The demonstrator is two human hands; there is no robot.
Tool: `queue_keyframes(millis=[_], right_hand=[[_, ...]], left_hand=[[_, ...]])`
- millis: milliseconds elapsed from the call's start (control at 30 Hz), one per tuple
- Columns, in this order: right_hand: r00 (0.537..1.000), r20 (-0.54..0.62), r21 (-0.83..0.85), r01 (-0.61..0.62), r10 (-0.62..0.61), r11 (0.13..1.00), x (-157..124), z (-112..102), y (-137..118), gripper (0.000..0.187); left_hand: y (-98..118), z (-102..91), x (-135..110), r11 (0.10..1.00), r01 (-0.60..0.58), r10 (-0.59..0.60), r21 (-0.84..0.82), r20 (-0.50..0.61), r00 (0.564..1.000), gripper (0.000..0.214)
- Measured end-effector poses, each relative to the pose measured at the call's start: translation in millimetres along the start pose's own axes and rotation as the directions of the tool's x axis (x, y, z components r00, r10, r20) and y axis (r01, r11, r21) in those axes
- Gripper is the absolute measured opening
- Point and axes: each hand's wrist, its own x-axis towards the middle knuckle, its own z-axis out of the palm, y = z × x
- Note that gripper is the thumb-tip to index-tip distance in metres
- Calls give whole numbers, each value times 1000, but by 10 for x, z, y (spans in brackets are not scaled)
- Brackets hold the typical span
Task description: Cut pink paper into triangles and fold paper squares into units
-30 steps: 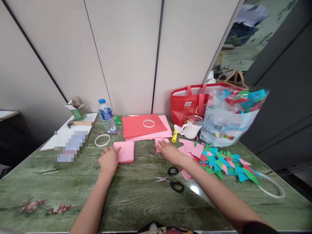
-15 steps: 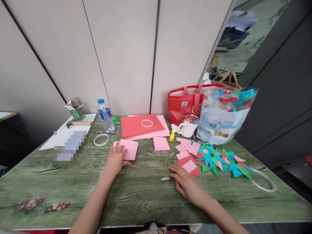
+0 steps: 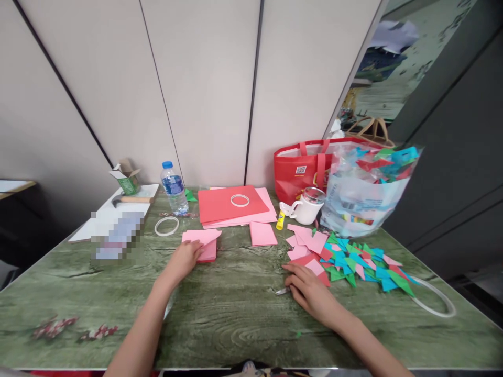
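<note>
My left hand (image 3: 186, 261) is closed on a pink paper square (image 3: 205, 235), pinching its near left side while the far right corner lifts. Beneath it lies a stack of pink and darker pink squares (image 3: 207, 252). My right hand (image 3: 312, 293) rests on the table beside the loose paper pieces, its fingers curled over a small tool. Only the tool's pointed metal blade (image 3: 281, 291) shows past the fingers; the handle is hidden. Close to that hand lie red and pink paper pieces (image 3: 314, 267).
A folded pink stack (image 3: 263, 234), large red sheets (image 3: 220, 205), a glue stick (image 3: 280, 221) and a white mug (image 3: 308, 209) stand farther back. Green and blue scraps (image 3: 359, 262) and a stuffed plastic bag (image 3: 365, 193) occupy the right. A water bottle (image 3: 175, 191) and hammer (image 3: 133, 199) are left.
The top pink square now bends up at its far edge, and my left hand has shifted slightly nearer. My right hand has moved a little right, with the blade.
</note>
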Motion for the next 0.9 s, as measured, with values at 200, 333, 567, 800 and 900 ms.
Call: queue_keyframes(millis=[200,333,567,800,900], right_hand=[[1000,-25,24,4,-4,1000,-15,51,49,12],[996,-67,-33,-62,59,998,72,35,154,16],[995,75,-181,74,-62,981,567,47,-102,17],[991,72,46,-118,115,992,742,-40,-159,12],[969,-126,535,-112,211,837,871,-60,-249,46]], left_hand=[[36,-14,21,999,-46,46,4,-61,997,30],[80,10,42,997,-72,69,-3,-268,961,37],[290,108,-16,954,-286,191,-92,-547,815,32],[357,227,-17,847,-531,416,37,-669,616,25],[454,270,-9,785,-616,496,66,-663,560,28]])
